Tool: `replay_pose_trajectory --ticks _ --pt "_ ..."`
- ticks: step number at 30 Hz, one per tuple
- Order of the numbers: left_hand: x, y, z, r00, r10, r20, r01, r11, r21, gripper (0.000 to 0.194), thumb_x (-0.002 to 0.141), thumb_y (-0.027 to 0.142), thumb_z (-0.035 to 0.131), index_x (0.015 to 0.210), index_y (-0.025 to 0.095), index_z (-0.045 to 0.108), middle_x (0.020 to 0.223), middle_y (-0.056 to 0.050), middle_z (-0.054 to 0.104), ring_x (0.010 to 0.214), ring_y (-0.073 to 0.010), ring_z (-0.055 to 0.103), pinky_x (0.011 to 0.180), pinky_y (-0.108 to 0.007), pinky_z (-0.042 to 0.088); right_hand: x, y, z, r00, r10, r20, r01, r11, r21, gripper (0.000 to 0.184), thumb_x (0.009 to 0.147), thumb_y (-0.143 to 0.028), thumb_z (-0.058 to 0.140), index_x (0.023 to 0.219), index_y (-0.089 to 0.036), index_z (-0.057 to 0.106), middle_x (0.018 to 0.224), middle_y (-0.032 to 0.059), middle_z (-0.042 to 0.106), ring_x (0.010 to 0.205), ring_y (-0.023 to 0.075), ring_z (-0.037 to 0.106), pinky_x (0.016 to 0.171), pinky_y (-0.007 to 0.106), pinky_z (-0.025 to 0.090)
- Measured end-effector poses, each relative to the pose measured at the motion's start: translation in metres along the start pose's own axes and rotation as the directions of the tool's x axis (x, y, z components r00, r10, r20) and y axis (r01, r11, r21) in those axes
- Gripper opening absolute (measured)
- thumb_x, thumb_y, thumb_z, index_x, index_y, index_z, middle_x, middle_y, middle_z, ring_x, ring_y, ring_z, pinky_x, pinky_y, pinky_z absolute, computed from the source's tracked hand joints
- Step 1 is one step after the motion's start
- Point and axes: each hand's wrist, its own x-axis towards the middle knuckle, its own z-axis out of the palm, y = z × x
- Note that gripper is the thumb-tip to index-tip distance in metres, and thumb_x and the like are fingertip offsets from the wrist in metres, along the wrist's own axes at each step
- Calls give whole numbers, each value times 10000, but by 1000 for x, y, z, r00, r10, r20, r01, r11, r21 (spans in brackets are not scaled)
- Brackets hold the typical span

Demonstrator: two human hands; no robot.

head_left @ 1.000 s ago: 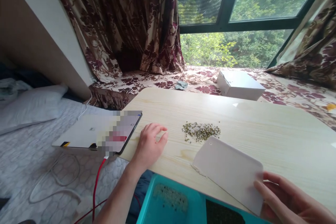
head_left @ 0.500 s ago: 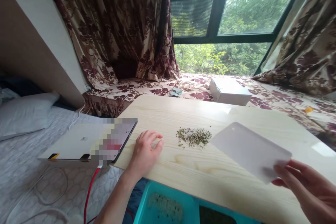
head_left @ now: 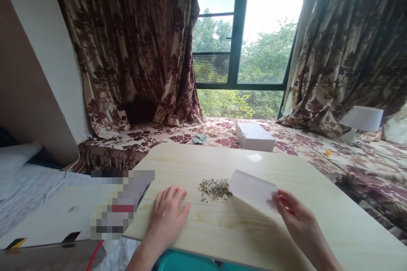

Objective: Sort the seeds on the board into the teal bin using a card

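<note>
My right hand (head_left: 294, 209) pinches the right end of a thin white plastic sheet (head_left: 251, 188) with a rounded corner. The sheet is tilted above the table, its left edge at the right side of a small pile of mixed seeds (head_left: 214, 189), green-brown beans with white grains among them. My left hand (head_left: 168, 216) lies palm down on the pale wooden table (head_left: 203, 235), left of the pile and apart from it, fingers stretched out and holding nothing.
A laptop-like device (head_left: 47, 216), partly pixelated, sits left of the table with a red cable (head_left: 94, 256). A teal divided container (head_left: 187, 261) shows below the front edge. Beyond the table are a white box (head_left: 256, 136), a grey-green cloth (head_left: 199, 138) and a lamp (head_left: 362, 119).
My right hand has lifted the white sheet from near the front edge and brought it to the right side of the pile. The view has tilted up. My left hand stays on the table.
</note>
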Motion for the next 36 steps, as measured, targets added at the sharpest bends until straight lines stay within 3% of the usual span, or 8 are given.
replay_pose_trajectory --ticks 8,21,29,36 --pt "1 7 -1 999 -39 20 38 999 30 216 829 253 484 1003 262 611 1074 -30 599 1045 -204 521 985 -398 331 -5 -9 -8 986 -130 100 125 991 54 201 663 -403 663 743 -219 677 664 35 717 616 196 689 564 263 564" --pt "-1 7 -3 1000 -19 17 19 999 38 169 840 247 501 966 253 614 1050 -29 607 1024 -193 525 966 -364 344 -13 -18 -12 968 -170 183 171 985 10 223 721 -438 608 766 -224 652 748 60 746 704 228 708 660 328 572" --pt "0 5 0 1000 -16 -9 16 1000 14 155 835 249 506 943 249 617 1024 -24 608 1016 -191 532 967 -357 345 -20 -17 -33 973 -200 118 208 976 -59 286 711 -503 622 752 -220 635 706 62 727 708 234 708 702 340 576" --pt "-1 4 1 1000 -17 -10 17 1000 9 158 830 250 510 947 244 617 1043 -30 610 1032 -201 529 970 -366 349 -30 -11 -27 970 -192 148 204 977 -67 210 725 -423 601 777 -222 636 722 59 736 695 228 709 693 339 580"
